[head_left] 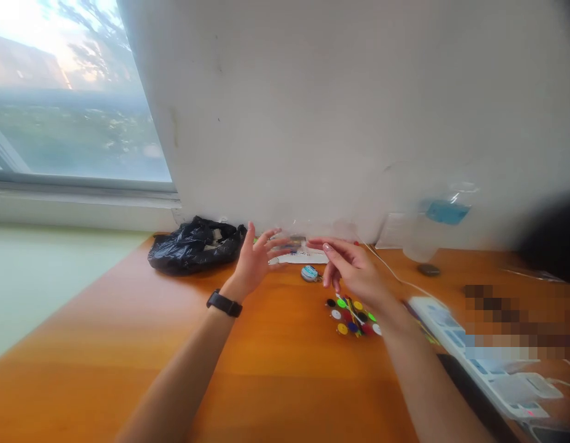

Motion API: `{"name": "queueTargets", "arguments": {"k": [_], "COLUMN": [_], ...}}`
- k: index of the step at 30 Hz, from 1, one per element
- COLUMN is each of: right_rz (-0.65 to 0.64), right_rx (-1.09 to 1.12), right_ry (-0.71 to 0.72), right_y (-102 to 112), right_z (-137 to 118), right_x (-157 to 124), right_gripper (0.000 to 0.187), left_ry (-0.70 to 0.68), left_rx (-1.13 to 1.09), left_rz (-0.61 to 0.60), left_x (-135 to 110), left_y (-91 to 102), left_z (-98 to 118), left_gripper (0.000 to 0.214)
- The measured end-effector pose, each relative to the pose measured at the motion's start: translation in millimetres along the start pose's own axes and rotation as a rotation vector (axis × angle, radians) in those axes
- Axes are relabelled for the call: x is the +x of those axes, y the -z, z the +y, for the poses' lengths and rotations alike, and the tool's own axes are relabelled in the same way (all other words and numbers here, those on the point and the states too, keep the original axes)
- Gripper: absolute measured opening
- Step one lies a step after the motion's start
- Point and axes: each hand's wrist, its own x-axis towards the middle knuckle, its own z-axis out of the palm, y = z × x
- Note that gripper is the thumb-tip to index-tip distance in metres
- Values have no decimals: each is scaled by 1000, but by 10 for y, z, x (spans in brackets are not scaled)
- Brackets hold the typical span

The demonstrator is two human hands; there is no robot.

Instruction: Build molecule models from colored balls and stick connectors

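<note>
My left hand (257,258) is raised above the wooden table with its fingers spread, and nothing is in it. A dark band circles that wrist. My right hand (352,264) hovers across from it, thumb and index finger stretched forward, the other fingers bent downward; I see nothing held in it. Below the right hand lies a cluster of colourful round discs (342,328) in black, green, yellow, white, red and blue, with thin sticks among them. Between the hands and lower rests a small round blue-and-white keychain-like object (309,274). A white packet (294,257) lies behind it, partly covered by my fingers.
A black plastic bag (192,249) sits at the back left by the wall. On the right are a white power strip (469,351) with plugs, a clear bottle with a blue label (447,212), a small dark object (428,269) and a white cable (390,271).
</note>
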Motion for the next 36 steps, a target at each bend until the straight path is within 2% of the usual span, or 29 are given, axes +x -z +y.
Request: {"name": "queueTargets", "arguments": {"k": [3, 5, 7, 10, 13, 16, 18, 21, 24, 26, 29, 33, 36], "right_rz": [-51, -133, -153, -46, 72, 116, 78, -120, -372, -471, -572, -597, -564], "right_rx": [-11, -95, -184, -347, -521, -565, -525, -349, -108, 23, 186, 381, 384], "right_ry": [-22, -49, -41, 49, 203, 373, 391, 277, 194, 182, 182, 205, 159], "right_y": [-74, -90, -89, -90, -123, -162, -164, -120, -62, -41, -61, -168, -232], "right_z": [64, 87, 80, 24, -41, -80, -93, -98, -65, -10, 104, 208, 203], "right_x": [20, 0, -35, -83, -101, -104, -114, -134, -125, -95, -45, -20, -37], "right_gripper": [40, 43, 46, 42, 32, 26, 26, 41, 57, 61, 68, 84, 89], "left_ry": [-51, -82, -96, -94, -95, -130, -207, -316, -312, -301, -283, -272, -279], "left_rx": [-72, -77, -32, 67, 171, 265, 300, 290, 317, 385, 482, 498, 520], "left_rz": [174, 255, 353, 493, 557, 560, 541, 461, 313, 236, 191, 182, 220], "left_x": [43, 46, 48, 67, 94, 109, 108, 77, 5, -51, -116, -149, -165], "left_y": [-115, -180, -211, -196, -157, -147, -164, -225, -318, -380, -445, -475, -487], "left_z": [-85, -111, -115, -111, -120, -137, -144, -139, -115, -92, -54, -5, 31], "left_gripper": [75, 68, 60, 54, 58, 60, 60, 58, 59, 59, 60, 60, 60]}}
